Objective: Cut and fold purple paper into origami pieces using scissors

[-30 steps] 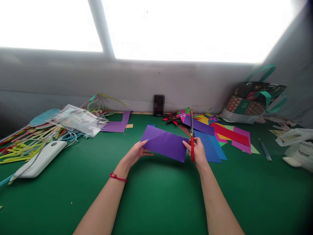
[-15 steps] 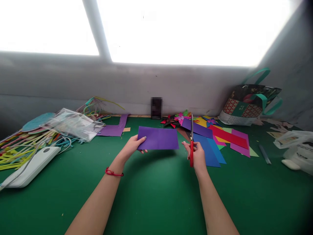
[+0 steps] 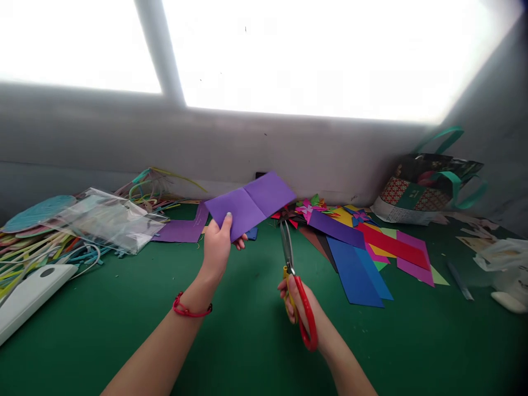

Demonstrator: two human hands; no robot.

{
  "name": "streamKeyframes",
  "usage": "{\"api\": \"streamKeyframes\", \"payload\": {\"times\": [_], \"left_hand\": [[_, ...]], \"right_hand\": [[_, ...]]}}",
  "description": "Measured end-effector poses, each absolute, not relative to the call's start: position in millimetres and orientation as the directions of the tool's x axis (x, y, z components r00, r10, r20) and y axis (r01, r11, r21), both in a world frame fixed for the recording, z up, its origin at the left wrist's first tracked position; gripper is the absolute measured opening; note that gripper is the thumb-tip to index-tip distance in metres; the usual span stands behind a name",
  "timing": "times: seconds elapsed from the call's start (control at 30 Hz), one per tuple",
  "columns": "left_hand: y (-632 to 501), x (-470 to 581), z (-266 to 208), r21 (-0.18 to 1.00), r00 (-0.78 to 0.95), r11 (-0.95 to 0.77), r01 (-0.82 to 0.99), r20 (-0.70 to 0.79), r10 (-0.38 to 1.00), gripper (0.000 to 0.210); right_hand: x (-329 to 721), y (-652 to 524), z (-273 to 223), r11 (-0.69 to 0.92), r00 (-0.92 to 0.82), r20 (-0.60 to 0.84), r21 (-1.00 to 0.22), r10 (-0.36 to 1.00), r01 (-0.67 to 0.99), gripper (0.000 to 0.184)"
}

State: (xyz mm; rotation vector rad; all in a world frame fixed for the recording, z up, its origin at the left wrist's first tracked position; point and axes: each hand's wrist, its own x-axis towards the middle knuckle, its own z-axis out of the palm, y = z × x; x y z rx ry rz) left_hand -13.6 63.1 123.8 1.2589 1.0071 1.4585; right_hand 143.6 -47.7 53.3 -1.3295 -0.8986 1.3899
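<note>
My left hand (image 3: pixel 220 242), with a red cord bracelet on its wrist, pinches a purple sheet of paper (image 3: pixel 243 212) near its lower left edge. The sheet is tilted up to the right and has a crease across its middle. In my right hand (image 3: pixel 299 300) is a pair of scissors (image 3: pixel 289 253) with one red and one yellow handle, its blades pointing away from me. The blade tips lie below the paper's right part and apart from it; the blades look slightly parted.
Coloured paper sheets (image 3: pixel 357 275) and folded paper flowers (image 3: pixel 309 209) lie at the back right, before a patterned bag (image 3: pixel 416 190). On the left are a clear plastic bag (image 3: pixel 119 217), pipe cleaners and a white power strip (image 3: pixel 37 294). Purple paper (image 3: pixel 179 231) lies behind my left hand.
The purple sheet has been raised and tilted, its right end going up. My right hand has moved left and closer to me, turning the scissors so both handles show.
</note>
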Motion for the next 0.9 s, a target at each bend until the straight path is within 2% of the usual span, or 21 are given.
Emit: {"api": "streamKeyframes", "payload": {"times": [0.1,0.23,0.37,0.53,0.63,0.9], "left_hand": [[56,-18,126,0.966,-0.065,-0.236,-0.109,0.230,0.971,0.026],[48,-17,131,0.984,0.022,-0.158,-0.082,0.160,0.987,0.025],[45,-16,136,0.995,0.127,-0.098,-0.014,0.099,0.987,0.025],[49,-18,133,0.992,0.014,-0.125,-0.005,0.125,0.992,0.024],[50,-19,132,0.994,0.047,-0.112,0.015,0.112,0.993,0.024],[46,-13,134,0.996,0.183,-0.069,0.061,0.057,0.981,0.024]], "right_hand": [[137,-51,52,-0.354,0.011,-0.357,-0.930,0.934,-0.099,0.051],[135,-55,55,-0.354,-0.005,-0.354,-0.935,0.935,-0.011,0.051],[138,-56,59,-0.350,-0.014,-0.350,-0.937,0.937,-0.007,0.051],[140,-57,66,-0.354,0.032,-0.352,-0.932,0.935,0.077,0.049],[138,-57,69,-0.357,0.058,-0.353,-0.924,0.934,0.136,0.050],[141,-58,68,-0.374,0.035,-0.374,-0.927,0.927,0.021,0.048]]}}
